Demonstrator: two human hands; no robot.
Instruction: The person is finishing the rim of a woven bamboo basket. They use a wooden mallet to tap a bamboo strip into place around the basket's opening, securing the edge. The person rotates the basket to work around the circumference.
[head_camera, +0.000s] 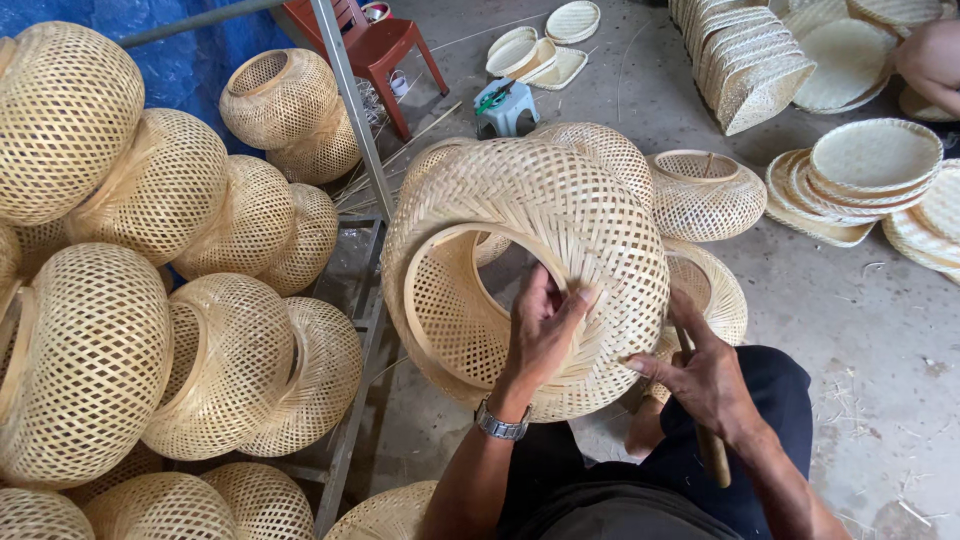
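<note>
From the head view, our left hand (540, 335) presses its fingers closed on the woven bamboo lampshade (525, 270) resting on our lap. Our right hand (700, 375) touches the lampshade's lower side, fingers gripping a wooden tool handle (712, 455). Left of our fingers, finished lampshades (160, 290) are stacked.

Woven shades (150, 300) stacked at left, flat trays (860, 170) at right. Stool (505, 105) behind held basket (530, 270), chair (375, 45) further back.

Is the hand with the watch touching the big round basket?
Touching. The head view shows the left hand pressed flat on the woven basket, fingers curled at its round rim.
</note>
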